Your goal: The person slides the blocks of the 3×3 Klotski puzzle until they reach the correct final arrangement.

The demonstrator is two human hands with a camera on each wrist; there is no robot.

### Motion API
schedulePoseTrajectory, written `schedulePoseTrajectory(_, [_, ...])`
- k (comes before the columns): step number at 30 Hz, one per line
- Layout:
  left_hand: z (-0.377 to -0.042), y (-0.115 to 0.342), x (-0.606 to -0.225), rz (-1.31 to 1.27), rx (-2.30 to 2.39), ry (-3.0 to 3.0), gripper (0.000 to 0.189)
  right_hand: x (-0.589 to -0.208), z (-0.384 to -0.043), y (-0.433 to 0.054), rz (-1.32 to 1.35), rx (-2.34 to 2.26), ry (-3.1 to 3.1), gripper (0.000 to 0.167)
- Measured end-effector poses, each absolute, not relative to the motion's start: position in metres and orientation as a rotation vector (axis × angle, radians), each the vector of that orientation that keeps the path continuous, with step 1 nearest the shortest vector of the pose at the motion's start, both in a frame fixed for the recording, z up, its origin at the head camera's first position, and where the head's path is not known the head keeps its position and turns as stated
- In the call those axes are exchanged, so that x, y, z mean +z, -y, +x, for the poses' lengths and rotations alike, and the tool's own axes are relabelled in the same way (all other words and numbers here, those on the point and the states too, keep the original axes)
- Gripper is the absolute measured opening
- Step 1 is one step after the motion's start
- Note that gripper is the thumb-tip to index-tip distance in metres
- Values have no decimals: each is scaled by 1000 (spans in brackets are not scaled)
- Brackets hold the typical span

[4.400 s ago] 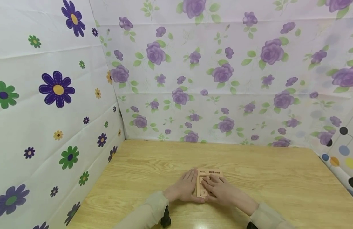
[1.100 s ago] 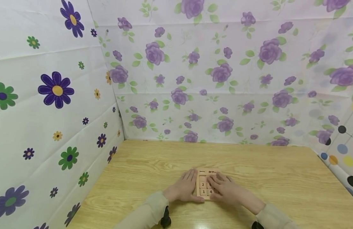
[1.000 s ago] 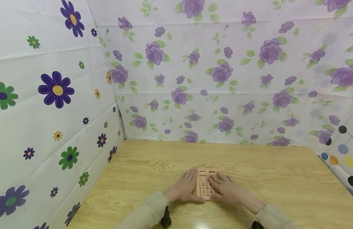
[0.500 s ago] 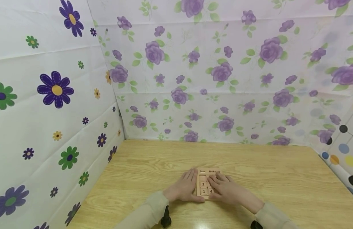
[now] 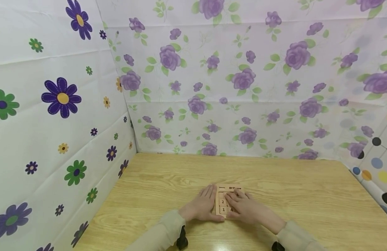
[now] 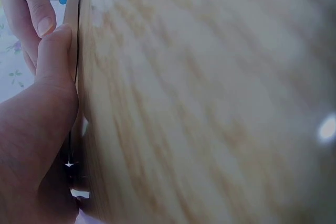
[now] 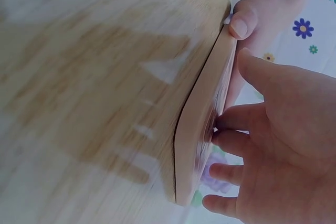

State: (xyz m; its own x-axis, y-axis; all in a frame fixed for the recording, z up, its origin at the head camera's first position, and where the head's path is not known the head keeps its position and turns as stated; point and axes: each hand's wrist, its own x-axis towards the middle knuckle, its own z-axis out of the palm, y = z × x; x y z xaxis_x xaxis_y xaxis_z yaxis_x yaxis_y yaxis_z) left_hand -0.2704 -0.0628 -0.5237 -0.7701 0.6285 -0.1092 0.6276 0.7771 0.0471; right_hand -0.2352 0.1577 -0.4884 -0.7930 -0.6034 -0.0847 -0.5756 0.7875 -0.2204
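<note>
Wooden number puzzle [image 5: 225, 187] lying flat on the desk [image 5: 168, 174].
Left hand [image 5: 203, 205] has straight fingers along its left edge, then tile 2 [image 5: 223, 202], tile 1 [image 5: 223, 210], tile 4 [image 5: 231, 210], then the right hand [image 5: 245, 206], fingers kinda spread, touching the top.

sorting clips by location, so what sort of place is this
Perhaps a small makeshift filming booth: a wood-grain table, a rose-print sheet behind it and a daisy-print sheet along its left side, both creased like hung cloth.
</note>
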Motion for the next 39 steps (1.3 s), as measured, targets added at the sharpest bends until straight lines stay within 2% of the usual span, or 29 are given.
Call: schedulePoseTrajectory(39, [-273,64,-529,1040,49,-2847,121,-488,-237,-139,-907,-327,-2792,72])
